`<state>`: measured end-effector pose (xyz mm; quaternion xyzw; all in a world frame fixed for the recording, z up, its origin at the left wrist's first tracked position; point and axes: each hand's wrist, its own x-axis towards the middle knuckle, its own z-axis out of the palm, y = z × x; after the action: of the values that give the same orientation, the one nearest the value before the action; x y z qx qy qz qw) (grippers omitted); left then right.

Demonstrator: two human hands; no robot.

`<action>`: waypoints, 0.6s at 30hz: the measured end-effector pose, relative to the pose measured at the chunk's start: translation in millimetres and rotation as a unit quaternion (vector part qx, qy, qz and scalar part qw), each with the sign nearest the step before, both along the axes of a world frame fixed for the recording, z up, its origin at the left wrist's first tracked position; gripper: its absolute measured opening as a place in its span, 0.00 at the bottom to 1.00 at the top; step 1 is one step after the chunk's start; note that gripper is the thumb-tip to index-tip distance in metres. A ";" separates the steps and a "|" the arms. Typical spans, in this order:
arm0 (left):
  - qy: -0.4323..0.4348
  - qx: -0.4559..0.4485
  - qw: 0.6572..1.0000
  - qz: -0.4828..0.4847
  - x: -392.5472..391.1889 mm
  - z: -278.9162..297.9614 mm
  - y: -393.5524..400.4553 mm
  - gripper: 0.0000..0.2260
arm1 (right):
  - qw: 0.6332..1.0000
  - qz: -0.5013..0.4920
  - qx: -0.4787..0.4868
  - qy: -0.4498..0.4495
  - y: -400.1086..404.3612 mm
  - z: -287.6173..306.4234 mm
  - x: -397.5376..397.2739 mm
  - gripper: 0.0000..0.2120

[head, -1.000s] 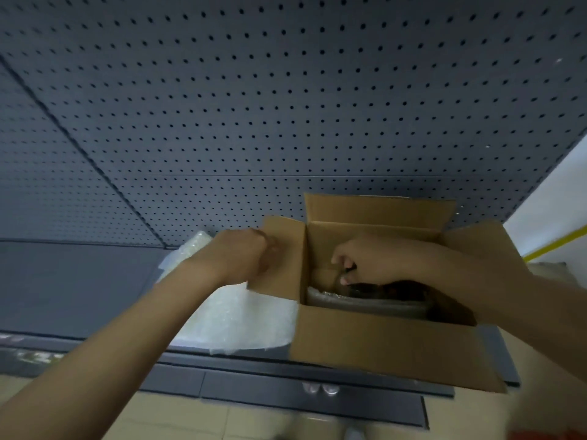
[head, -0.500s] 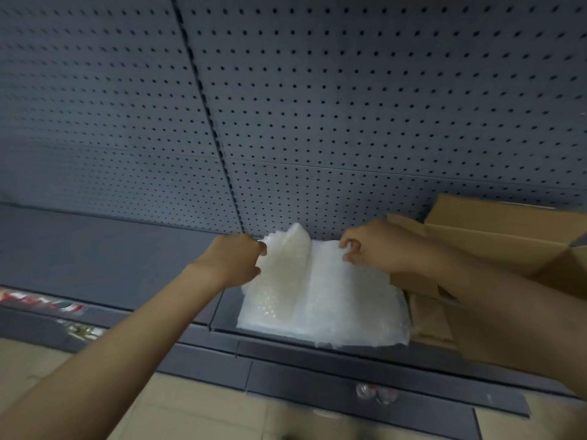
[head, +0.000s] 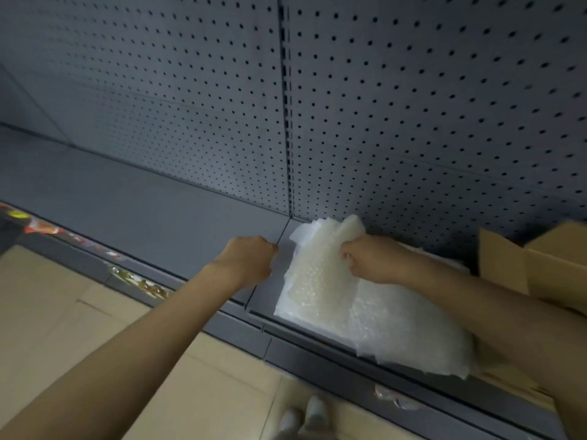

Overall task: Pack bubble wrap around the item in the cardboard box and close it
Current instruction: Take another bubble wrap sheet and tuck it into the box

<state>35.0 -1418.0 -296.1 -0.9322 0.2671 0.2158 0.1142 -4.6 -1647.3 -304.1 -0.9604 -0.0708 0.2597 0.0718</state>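
A stack of white bubble wrap [head: 374,315] lies on the grey shelf [head: 152,211], its far edge lifted. My right hand [head: 371,258] pinches the raised top sheet near that far edge. My left hand [head: 251,258] hovers just left of the stack with fingers curled closed, holding nothing that I can see. The open cardboard box [head: 546,268] stands at the right edge of the view, only its left flap and wall showing. The item inside it is hidden.
A grey pegboard wall [head: 413,122] rises behind the shelf. The shelf's front lip [head: 317,354] carries worn stickers. Beige floor tiles [head: 63,312] lie below, and a white shoe tip [head: 305,414] shows at the bottom.
The view has swung left, so the box slid to the right edge. My right hand left the box and took the bubble wrap's top sheet. My left hand let go of the wrap.
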 end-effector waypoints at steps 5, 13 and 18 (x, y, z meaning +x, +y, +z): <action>0.024 0.013 1.000 0.002 14.6 -25.3 17.3 0.18 | 0.999 0.033 -0.020 0.001 18.7 -28.7 38.3 0.23; 0.053 0.019 0.998 -0.009 33.7 -48.3 32.6 0.18 | 0.942 0.264 -0.205 0.040 36.9 -74.2 96.4 0.42; 0.068 0.030 0.997 -0.019 40.4 -54.6 43.6 0.17 | 0.936 0.262 -0.221 0.084 40.6 -95.5 112.0 0.37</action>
<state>75.4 -1374.4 -350.8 -0.9063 0.2854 0.2845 0.1277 107.4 -1606.7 -399.6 -0.8740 -0.2540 0.3585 -0.2074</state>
